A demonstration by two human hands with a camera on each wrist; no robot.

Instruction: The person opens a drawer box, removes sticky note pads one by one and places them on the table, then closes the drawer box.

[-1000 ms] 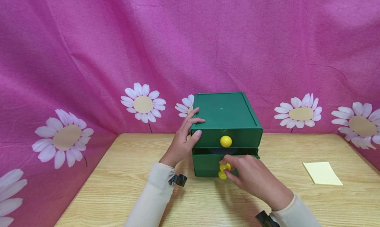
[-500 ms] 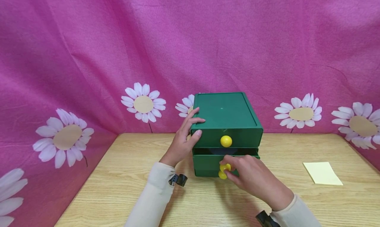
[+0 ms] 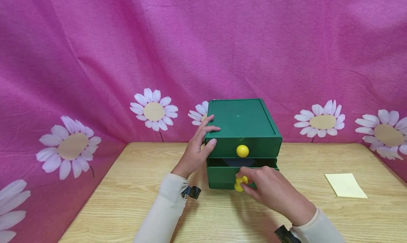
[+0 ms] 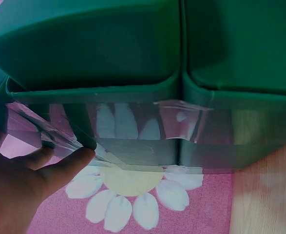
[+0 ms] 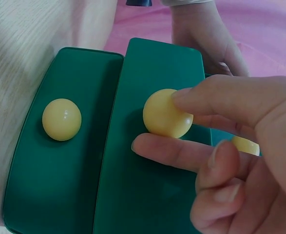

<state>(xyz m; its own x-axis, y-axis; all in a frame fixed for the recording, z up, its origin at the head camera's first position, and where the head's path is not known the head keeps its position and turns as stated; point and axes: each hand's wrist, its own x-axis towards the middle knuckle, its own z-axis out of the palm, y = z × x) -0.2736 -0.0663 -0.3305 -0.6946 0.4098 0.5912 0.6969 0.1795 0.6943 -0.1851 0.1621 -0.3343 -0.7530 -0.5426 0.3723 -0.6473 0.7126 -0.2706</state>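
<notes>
A green drawer cabinet [image 3: 240,117] with yellow ball knobs stands on the table. My left hand [image 3: 194,154] lies along its left side, fingers extended over the top edge and thumb at the front corner. With the right hand [image 3: 275,190] I pinch the round yellow knob [image 5: 163,117] of the middle drawer [image 3: 219,176]. This drawer sticks out past the top one, with a dark gap above its front. The bottom drawer [image 5: 60,170] shows its own knob [image 5: 61,120] in the right wrist view. The top drawer [image 3: 219,147] is pushed in.
A pale yellow pad of sticky notes [image 3: 346,185] lies on the wooden table [image 3: 127,200] to the right. Behind hangs a pink cloth [image 3: 235,41] printed with white daisies. Clear tape [image 4: 181,119] runs along the cabinet's side in the left wrist view.
</notes>
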